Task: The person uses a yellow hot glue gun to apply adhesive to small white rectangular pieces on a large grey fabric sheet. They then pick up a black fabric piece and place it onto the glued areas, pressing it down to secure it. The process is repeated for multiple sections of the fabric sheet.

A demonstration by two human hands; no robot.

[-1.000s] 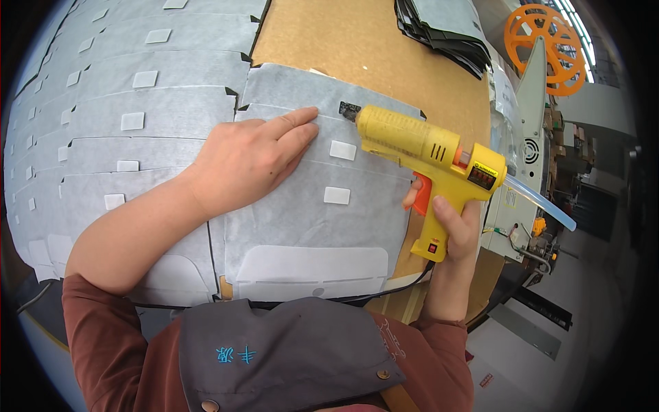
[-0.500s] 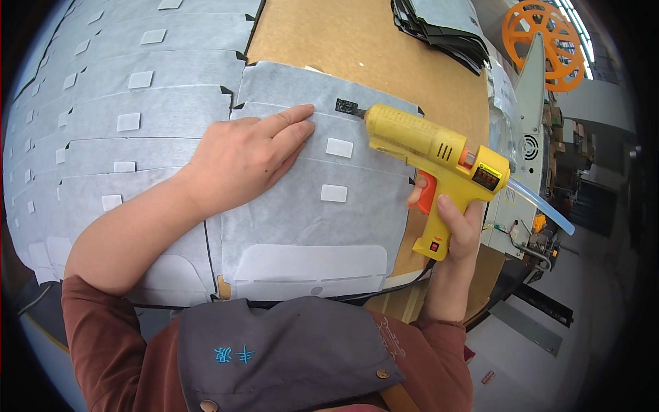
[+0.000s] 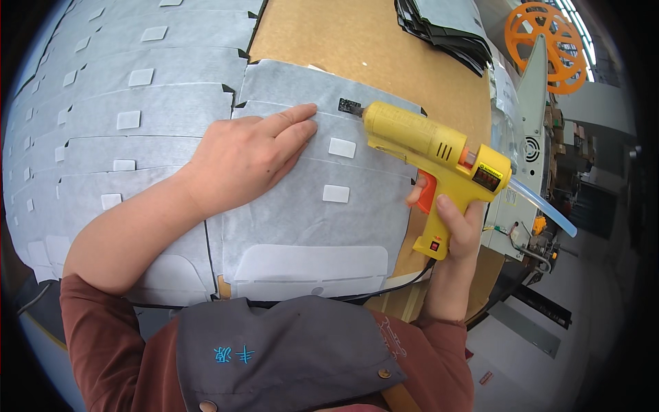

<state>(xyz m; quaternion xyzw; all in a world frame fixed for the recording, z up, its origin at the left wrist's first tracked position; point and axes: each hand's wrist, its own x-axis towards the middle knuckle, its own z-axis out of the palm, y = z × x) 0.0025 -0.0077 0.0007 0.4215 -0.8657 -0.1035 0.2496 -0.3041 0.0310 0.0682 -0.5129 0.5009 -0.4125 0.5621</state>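
The right hand (image 3: 456, 226) grips a yellow glue gun (image 3: 432, 154) by its handle, 1 finger on the orange trigger, nozzle just beside a grey fabric sheet (image 3: 309, 220). The left hand (image 3: 240, 161) lies open, palm down, pressing that sheet, fingertips near the nozzle. 2 white patches (image 3: 340, 172) sit between hands.

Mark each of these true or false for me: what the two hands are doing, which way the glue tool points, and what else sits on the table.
1. The right hand grips a yellow glue gun. True.
2. The left hand is lifted clear of the grey fabric sheets. False: it lies flat on them.
3. The gun's nozzle points toward the left hand. True.
4. The orange reel lies on the fabric. False: it stands off at the far right.
5. A dark stack rests on the brown board. True.
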